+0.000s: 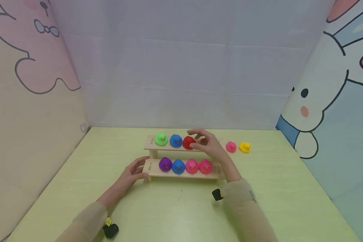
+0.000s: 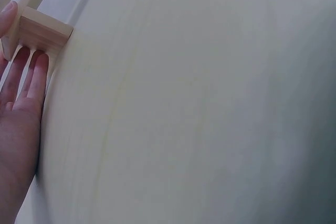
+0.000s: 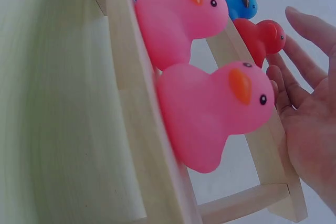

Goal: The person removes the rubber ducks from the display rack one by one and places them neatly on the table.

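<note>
A two-tier wooden rack (image 1: 154,171) stands on the table. My left hand (image 1: 130,173) holds its left end, the thumb at the front edge and the fingers behind the leg. On the upper tier, my right hand (image 1: 211,146) is at a red rubber duck (image 1: 187,143), fingers spread around its right side; the duck rests on the wood. To its left sit a blue duck (image 1: 176,141) and a green duck (image 1: 161,139). The lower tier carries a purple duck (image 1: 165,164), another blue duck (image 1: 178,166) and two pink ducks (image 3: 210,103).
Right of the rack, a small pink duck (image 1: 231,147) and a yellow duck (image 1: 244,147) sit on the pale table (image 1: 290,188). A white curtain (image 1: 181,77) hangs behind, and printed cartoon panels (image 1: 345,111) flank both sides.
</note>
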`<state>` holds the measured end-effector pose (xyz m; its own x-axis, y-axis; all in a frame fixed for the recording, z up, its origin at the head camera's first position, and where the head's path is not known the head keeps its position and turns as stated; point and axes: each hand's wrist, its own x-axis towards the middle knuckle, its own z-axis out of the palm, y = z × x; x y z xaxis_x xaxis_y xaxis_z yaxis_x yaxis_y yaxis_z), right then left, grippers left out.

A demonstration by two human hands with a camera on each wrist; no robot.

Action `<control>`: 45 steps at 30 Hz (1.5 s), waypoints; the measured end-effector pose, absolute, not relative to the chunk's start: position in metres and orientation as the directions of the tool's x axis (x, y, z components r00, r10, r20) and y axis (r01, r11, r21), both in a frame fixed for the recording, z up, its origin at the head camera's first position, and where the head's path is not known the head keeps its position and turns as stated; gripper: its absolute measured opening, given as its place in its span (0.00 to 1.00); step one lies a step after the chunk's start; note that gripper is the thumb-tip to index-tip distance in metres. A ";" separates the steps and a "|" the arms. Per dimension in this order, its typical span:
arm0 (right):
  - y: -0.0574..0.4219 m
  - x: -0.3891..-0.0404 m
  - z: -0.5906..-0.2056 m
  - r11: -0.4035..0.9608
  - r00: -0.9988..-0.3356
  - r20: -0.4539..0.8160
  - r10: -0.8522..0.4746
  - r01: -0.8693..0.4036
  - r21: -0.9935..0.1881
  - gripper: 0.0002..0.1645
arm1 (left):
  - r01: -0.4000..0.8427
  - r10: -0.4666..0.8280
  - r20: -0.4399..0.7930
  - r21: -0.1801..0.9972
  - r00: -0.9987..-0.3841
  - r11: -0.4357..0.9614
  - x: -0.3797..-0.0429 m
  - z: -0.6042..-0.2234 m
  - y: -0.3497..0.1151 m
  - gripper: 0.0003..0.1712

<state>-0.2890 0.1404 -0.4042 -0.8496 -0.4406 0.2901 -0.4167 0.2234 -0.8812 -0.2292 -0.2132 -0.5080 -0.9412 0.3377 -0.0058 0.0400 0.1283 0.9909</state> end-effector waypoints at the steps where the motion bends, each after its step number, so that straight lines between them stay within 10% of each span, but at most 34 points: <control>1: 0.140 -0.289 -0.405 0.232 -0.853 0.279 -0.442 -0.409 -0.883 0.24 | 0.038 0.334 -0.008 0.990 -0.942 0.133 -0.229 -0.508 -0.213 0.38; 45: 0.135 -0.260 -0.374 0.339 -0.892 0.210 -0.400 -0.357 -0.870 0.24 | 0.023 0.151 -0.004 0.983 -0.989 0.180 -0.215 -0.501 -0.188 0.42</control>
<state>-0.2598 0.1346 -0.3738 -0.8922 -0.3998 0.2102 -0.3570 0.3391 -0.8704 -0.2146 -0.1883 -0.5015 -0.9886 0.1506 -0.0041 0.0234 0.1801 0.9834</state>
